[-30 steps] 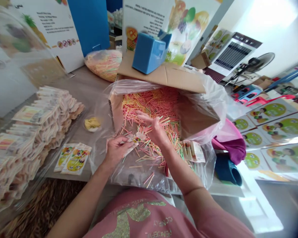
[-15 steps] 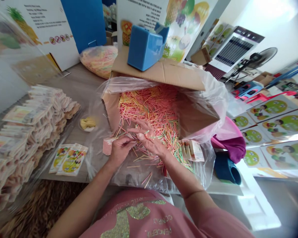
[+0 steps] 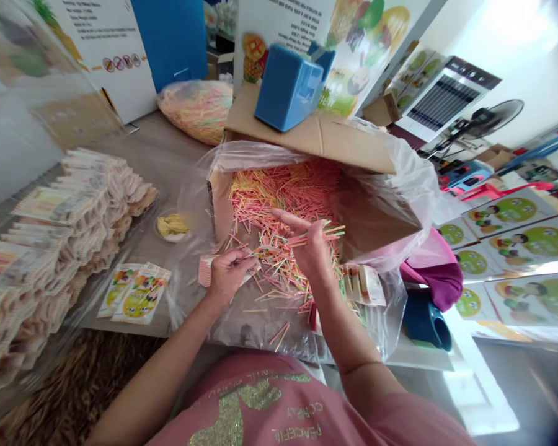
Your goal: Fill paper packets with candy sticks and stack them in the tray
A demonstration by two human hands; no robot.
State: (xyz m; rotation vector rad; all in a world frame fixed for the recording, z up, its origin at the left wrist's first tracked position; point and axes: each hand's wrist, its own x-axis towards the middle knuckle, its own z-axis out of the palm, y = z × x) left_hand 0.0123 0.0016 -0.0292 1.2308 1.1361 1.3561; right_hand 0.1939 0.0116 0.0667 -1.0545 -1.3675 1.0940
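Observation:
My left hand point(image 3: 230, 272) pinches a small printed packet point(image 3: 264, 251) near the front left of an open cardboard box. In my right hand point(image 3: 310, 249) is a bunch of thin coloured sticks point(image 3: 333, 233), their ends poking out on both sides. The fingers of that hand point away from me, over the box. Beneath both hands lies a heap of loose pink, yellow and green sticks point(image 3: 279, 192), which spills from the lined cardboard box point(image 3: 376, 210) onto clear plastic. Beside my left hand rests a pink-and-white striped packet point(image 3: 205, 271), partly hidden.
Stacked packets point(image 3: 74, 210) fill the left side. Two flat fruit-printed packets point(image 3: 142, 294) lie nearer, by a small dish with yellow bands point(image 3: 172, 227). A blue tape dispenser point(image 3: 286, 87) stands on the box flap. At right are a pink basket point(image 3: 439, 248) and white packets point(image 3: 365, 284).
My right hand has moved right, away from my left hand, and turned; a bunch of sticks now shows in it. The packet in my left hand is more visible. The view has shifted slightly.

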